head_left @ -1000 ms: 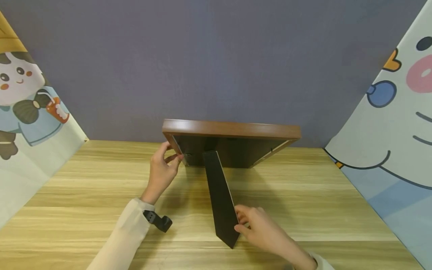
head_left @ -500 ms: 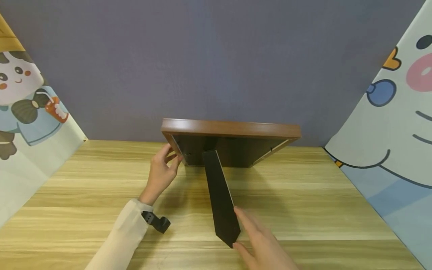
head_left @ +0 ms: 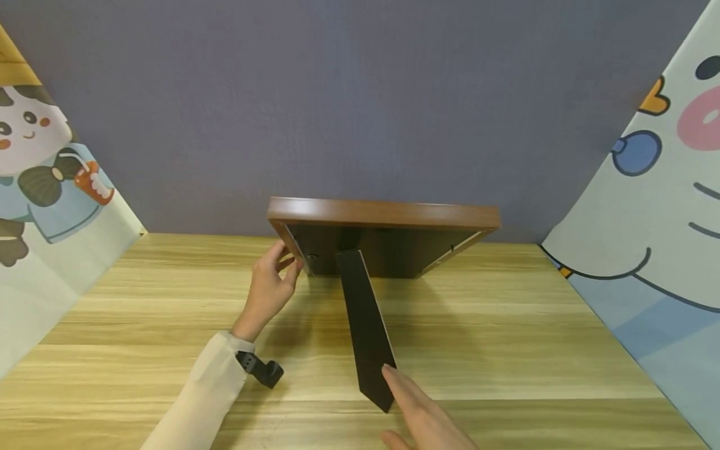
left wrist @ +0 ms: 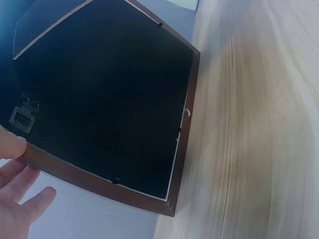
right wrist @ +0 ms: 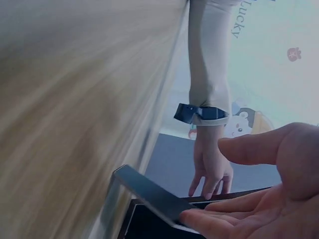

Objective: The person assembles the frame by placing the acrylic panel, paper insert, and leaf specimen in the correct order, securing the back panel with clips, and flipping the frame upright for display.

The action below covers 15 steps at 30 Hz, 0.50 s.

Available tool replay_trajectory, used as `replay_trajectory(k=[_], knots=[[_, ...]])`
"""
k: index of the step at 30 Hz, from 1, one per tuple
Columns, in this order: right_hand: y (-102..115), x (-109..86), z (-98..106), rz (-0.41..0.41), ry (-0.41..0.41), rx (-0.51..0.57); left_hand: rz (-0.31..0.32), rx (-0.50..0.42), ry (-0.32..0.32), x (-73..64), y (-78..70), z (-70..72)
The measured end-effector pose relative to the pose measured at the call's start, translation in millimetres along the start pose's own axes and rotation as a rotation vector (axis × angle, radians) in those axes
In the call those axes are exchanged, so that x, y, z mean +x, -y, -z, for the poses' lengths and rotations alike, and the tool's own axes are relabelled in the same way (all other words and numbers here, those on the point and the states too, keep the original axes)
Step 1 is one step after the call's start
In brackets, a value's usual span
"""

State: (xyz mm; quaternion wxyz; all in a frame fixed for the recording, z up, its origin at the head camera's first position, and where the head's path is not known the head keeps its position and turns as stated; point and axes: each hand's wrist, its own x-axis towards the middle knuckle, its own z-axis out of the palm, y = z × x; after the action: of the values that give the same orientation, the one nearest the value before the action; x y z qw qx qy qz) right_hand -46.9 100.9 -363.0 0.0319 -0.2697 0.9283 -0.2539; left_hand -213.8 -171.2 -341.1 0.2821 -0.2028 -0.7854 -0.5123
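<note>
A brown picture frame (head_left: 382, 212) stands leaning with its dark back (left wrist: 114, 99) toward me. From that back a black easel leg (head_left: 362, 325) slants down to the tabletop, its pointed end nearest me. My left hand (head_left: 269, 284) pinches the frame's left side, thumb on the back rim and fingers around the outer side. Beside the thumb is a metal hanger (left wrist: 22, 119). My right hand (head_left: 424, 415) is at the leg's lower right edge, fingers extended along it and thumb spread apart. In the right wrist view its fingertips overlap the leg (right wrist: 149, 191).
The wood-grain tabletop (head_left: 506, 344) spreads around the frame. A grey wall panel (head_left: 360, 94) rises close behind it. Printed cartoon panels border the left (head_left: 62, 206) and right (head_left: 664, 206). A black wrist strap (head_left: 259, 369) is on the left sleeve.
My right hand has let go of its pinch on the leg's edge, straightened its fingers and shifted toward me. My left hand and the frame have stayed almost still.
</note>
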Motion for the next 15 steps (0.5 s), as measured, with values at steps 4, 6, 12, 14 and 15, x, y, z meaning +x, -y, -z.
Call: replay_trajectory(k=[4,6,12,14,15], knots=[[-1.5,-0.2,-2.0,0.008,-0.016,-0.015,0.01,-0.003,0.004,0.1,-0.7,0.1],[-1.7,0.0,-2.3,0.009,-0.017,-0.017,0.016,-0.004,0.005,0.1,-1.0,0.4],[-1.6,1.4,-1.0,-0.013,-0.005,0.017,0.004,-0.01,0.002,-1.7,-0.7,1.3],[-2.0,1.7,-0.3,-0.027,0.006,0.032,-0.012,-0.01,-0.003,-2.3,-0.4,1.3],[-2.7,1.9,0.0,-0.028,0.012,0.041,-0.022,-0.011,-0.005,-2.7,-0.3,1.4]])
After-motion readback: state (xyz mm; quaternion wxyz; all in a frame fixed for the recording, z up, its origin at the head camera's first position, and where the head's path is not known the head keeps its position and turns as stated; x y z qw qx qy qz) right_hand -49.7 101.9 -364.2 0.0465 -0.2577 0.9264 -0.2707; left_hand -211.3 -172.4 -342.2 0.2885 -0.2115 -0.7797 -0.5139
